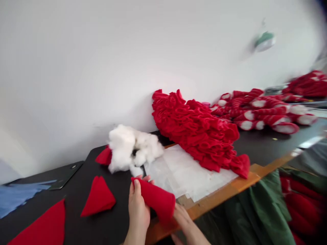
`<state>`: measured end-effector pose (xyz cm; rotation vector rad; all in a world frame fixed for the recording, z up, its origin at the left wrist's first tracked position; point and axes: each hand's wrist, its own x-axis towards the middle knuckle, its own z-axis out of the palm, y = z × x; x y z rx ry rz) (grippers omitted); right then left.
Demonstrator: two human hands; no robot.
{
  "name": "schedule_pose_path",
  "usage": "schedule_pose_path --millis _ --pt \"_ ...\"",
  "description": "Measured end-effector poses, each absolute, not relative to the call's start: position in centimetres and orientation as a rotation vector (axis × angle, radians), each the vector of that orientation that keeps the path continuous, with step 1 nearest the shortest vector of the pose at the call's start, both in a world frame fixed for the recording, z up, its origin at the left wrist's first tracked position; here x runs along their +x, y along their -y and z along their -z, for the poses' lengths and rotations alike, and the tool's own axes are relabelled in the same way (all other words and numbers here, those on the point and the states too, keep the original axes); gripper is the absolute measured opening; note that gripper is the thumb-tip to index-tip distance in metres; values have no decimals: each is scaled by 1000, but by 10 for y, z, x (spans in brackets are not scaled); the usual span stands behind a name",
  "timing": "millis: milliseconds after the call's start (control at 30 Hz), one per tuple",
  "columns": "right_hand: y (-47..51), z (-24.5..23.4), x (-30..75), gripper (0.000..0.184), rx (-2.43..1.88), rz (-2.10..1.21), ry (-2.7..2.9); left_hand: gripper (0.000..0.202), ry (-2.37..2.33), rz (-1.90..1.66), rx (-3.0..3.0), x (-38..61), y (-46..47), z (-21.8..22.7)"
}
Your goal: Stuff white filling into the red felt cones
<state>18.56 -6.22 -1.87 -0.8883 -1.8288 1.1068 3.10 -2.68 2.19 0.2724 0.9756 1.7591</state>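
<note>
The left hand [139, 211] grips the narrow end of a red felt cone [155, 199] angling right toward the right hand [185, 221], whose hold is unclear.

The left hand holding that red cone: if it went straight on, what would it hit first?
Probably the loose white stuffing ahead of the left hand, though depth is hard to judge from this view.

Nope, nothing readable anywhere, no labels, brands, numbers or signs, not near the left hand [138, 214] or the right hand [185, 223] either.
</note>
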Motion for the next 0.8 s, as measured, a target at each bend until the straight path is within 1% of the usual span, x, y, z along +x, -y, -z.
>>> schedule_pose_path --millis 67,100,167,267,367,433,467,500,533,600,633,667,733,800 --pt "60 24 186 53 -756 -1305 1730 32 -977 -1782 277 31 27 -25" --pt "59 25 181 57 -697 -1420 1609 33 -966 -1783 274 33 28 -24" --pt "58 26 164 56 -645 -1605 1264 36 -921 -1772 270 42 32 -19" --pt "60 26 135 50 -731 -1662 930 34 -816 -1731 253 52 41 -9" --pt "60 23 126 46 -721 -1782 988 26 -790 -1693 155 38 50 -3" --pt "55 18 132 46 -700 -1914 1186 24 -850 -1757 81 11 54 -5" --pt "48 14 134 45 -746 -1896 1317 24 -886 -1815 55 -4 55 -8" --pt "39 11 134 43 -826 -1776 1457 23 -911 -1878 35 -21 56 -11" --pt "27 8 131 39 -913 -1556 1582 22 -919 -1930 20 -36 57 -14" --pt "-1 5 113 30 -992 -984 1761 18 -887 -1981 -5 -59 57 -20" --pt "-16 6 98 34 -971 -763 1836 17 -860 -1980 -25 -67 57 -23" --pt "-31 7 81 38 -949 -634 1924 16 -833 -1970 -51 -73 56 -25" --pt "-55 14 47 45 -977 -550 2065 17 -785 -1937 -111 -80 55 -28" --pt "-68 22 25 42 -1014 -572 2128 20 -737 -1917 -164 -86 54 -32"
